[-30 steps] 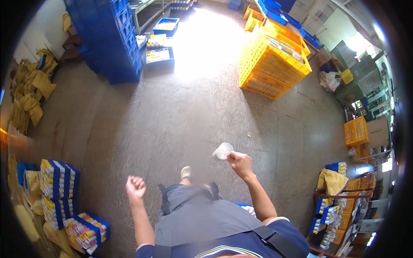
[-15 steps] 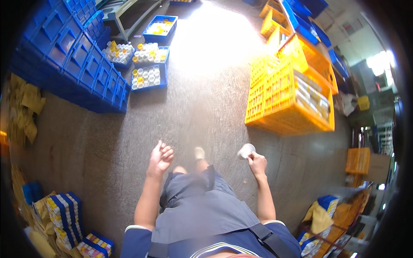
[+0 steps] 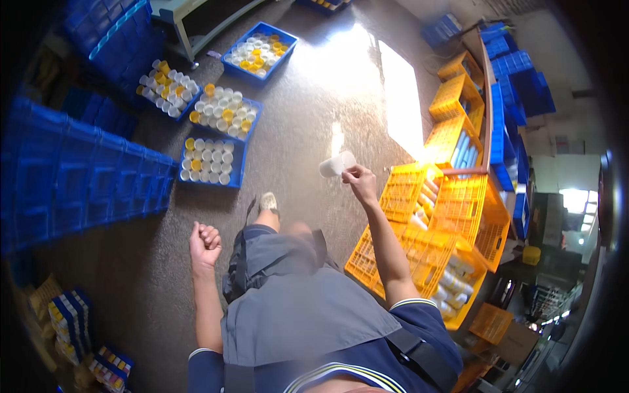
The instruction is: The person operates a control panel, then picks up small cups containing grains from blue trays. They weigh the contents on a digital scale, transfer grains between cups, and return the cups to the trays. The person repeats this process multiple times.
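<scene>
**One white cup held up, walking between the crates**

The small white translucent plastic cup (image 3: 337,164) is in my right hand (image 3: 359,181), pinched at its rim between fingertips and thumb, lying on its side out in front of me above the grey concrete floor (image 3: 308,105). I judge the light pinch is enough because the cup is empty and weighs little; held out at arm's length, it stays clear of my body as I step. My left hand (image 3: 204,242) hangs low beside my thigh, clenched into a fist with nothing in it that I can see.

Taking the cup as the landmark: just to its right stand the stacked yellow lattice plastic crates (image 3: 432,223), with pale tubes or bottles lying inside them. To its left, on the floor, sits a shallow blue plastic tray (image 3: 211,159) filled with upright white and yellow-capped cups in rows, and two more such trays lie beyond it. Further left rises a wall of stacked blue plastic crates (image 3: 72,177). Below the cup, my foot in a light shoe (image 3: 267,202) is planted forward.
</scene>
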Demonstrator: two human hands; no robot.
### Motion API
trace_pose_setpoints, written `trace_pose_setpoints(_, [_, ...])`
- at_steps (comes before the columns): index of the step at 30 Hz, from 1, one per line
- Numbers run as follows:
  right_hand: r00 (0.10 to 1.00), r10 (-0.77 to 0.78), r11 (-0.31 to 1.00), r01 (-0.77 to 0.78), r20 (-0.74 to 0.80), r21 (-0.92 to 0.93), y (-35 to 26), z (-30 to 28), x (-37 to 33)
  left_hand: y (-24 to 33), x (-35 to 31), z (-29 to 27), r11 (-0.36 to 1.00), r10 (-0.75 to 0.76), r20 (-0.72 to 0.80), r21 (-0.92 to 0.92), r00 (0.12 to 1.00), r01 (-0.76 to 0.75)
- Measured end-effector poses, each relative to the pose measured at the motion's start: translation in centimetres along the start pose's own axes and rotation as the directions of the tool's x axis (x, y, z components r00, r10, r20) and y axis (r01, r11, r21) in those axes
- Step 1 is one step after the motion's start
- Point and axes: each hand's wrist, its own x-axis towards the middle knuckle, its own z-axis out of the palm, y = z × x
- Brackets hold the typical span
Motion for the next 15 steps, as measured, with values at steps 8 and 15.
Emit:
trace_pose_setpoints(8, [0.99, -0.017, 0.997, 0.026, 0.137, -0.066, -6.4, 5.4, 34.6, -3.2, 13.6, 22.8, 1.0, -0.005, 0.058, 0.017, 0.998, 0.004])
trace_pose_setpoints(15, [0.972, -0.107, 0.988, 0.127, 0.21, -0.086, -7.4, 23.0, 62.1, -4.6, 26.8, 32.0, 0.897, 0.372, -0.094, -0.22, 0.924, -0.383])
